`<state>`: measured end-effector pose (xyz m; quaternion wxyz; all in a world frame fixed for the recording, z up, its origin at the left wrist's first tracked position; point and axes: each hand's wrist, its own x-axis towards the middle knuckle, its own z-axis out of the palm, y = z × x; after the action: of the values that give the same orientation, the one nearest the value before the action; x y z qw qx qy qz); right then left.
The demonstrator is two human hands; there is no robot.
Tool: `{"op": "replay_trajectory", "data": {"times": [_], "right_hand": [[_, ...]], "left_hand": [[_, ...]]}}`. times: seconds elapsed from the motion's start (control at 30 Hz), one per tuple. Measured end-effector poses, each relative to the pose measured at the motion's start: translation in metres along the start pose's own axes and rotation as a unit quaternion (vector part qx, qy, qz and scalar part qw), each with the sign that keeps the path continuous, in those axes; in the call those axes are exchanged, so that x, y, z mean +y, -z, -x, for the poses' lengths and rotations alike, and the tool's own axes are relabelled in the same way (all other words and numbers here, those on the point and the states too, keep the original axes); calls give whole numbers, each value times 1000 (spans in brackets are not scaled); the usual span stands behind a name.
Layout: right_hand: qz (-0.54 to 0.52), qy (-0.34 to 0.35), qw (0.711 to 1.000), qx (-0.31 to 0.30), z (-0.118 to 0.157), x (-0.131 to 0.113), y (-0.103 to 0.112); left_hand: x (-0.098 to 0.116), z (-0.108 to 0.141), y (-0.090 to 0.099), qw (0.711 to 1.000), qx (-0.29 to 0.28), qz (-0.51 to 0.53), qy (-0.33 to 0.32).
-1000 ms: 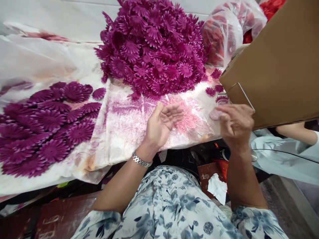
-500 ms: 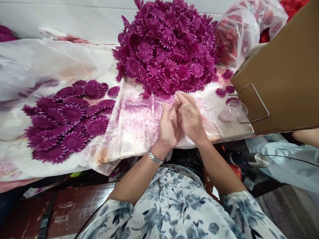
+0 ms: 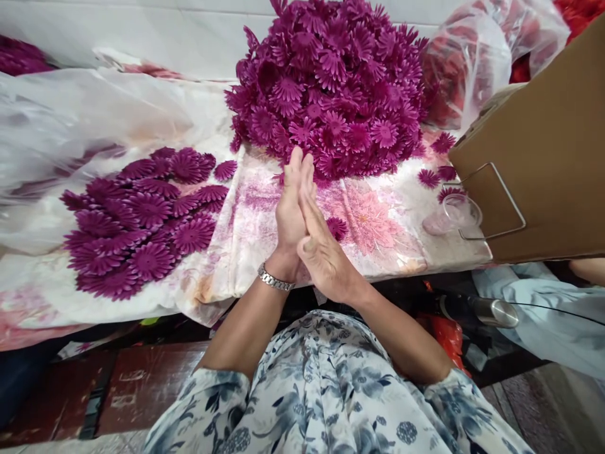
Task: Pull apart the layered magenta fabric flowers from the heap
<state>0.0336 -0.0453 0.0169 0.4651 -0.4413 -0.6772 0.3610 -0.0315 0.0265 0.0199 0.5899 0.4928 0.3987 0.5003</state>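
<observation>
Two bare hands meet palm to palm above the cloth-covered table, near the middle of its front edge. The left hand, with a metal watch on its wrist, is flat, its fingers straight and pointing toward the back edge. The right hand lies flat against it, fingers straight too and slanting across the left palm. Neither hand is curled around anything; whether something lies between the palms, I cannot tell.

Just beside the right hand, a single purple flower rests on the table, left of the pink print on the cloth. Beyond the fingertips, toward the back edge, rises a big heap of purple flowers. A lower spread of purple flowers, many overlapping, lies to the left, between the front edge and a sheet of clear plastic.

At the table's right end stands a cardboard box, with a bent wire against its side. A clear plastic cup sits by the wire, and four loose flowers lie near the box. Behind them, toward the back right corner, is a clear bag with red contents.
</observation>
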Motion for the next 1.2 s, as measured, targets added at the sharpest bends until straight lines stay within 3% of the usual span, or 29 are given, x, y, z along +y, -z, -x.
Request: {"op": "replay_trajectory", "data": {"times": [0.1, 0.23, 0.33, 0.4, 0.47, 0.53, 0.63, 0.8, 0.9, 1.0, 1.13, 1.2], "right_hand": [[-47, -6, 999, 9, 9, 4, 2], [-100, -58, 993, 26, -6, 24, 12], [22, -47, 995, 87, -19, 39, 28], [151, -16, 980, 129, -20, 47, 41], [270, -4, 957, 105, -14, 53, 51], [360, -10, 933, 30, -5, 58, 54], [419, -1, 907, -32, 6, 64, 51], [367, 49, 927, 67, 10, 59, 48], [325, 92, 934, 120, 10, 52, 42], [338, 145, 921, 127, 14, 48, 28], [331, 174, 921, 108, 16, 38, 22], [287, 149, 932, 164, 8, 34, 28]], "left_hand": [[2, -5, 8, 992, -47, 116, -10], [-8, 3, 7, 974, -115, 192, 25], [-13, 11, 8, 974, -91, 204, 28], [-14, 14, 16, 974, -76, 214, 11], [-14, 16, 27, 973, -54, 223, -4], [-16, 19, 36, 976, -12, 218, 13], [-23, 26, 40, 978, 44, 200, 36], [-32, 37, 26, 976, 93, 193, 38], [-30, 39, 13, 951, 74, 266, 141], [-26, 36, 2, 910, 58, 341, 228], [-26, 31, 0, 926, 124, 318, 162], [-27, 33, -4, 947, 122, 277, 103]]}}
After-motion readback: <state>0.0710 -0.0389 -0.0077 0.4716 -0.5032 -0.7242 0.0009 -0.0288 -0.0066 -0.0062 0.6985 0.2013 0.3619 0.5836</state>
